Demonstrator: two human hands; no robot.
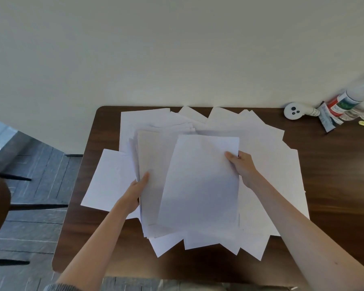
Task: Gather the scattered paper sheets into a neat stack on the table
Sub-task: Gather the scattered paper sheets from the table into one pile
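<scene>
I record the left hand [140, 186] closed on the left edge of a fanned bundle [153, 164] of sheets, thumb on top, fingers out of sight beneath; the right hand [241, 164] pinches the right edge of a single top sheet [200, 185], thumb over its face, holding it across the bundle. Both sit over the middle of the brown worktop [334, 185], above a spread of loose sheets [109, 179] lying flat at mixed angles on every side; whether the bundle is lifted clear of them I cannot tell. The top sheet's long axis runs from me towards the wall, its far end leaning slightly right; the bundle runs much the same way, but its edges are stepped. In my judgement the step in hand is adding this sheet to the bundle; done well, the sheet is slid leftward until the long edges agree, and let go only once the left thumb pins it; squaring can wait. Bottles [349, 101] stand at the far right, well apart.
</scene>
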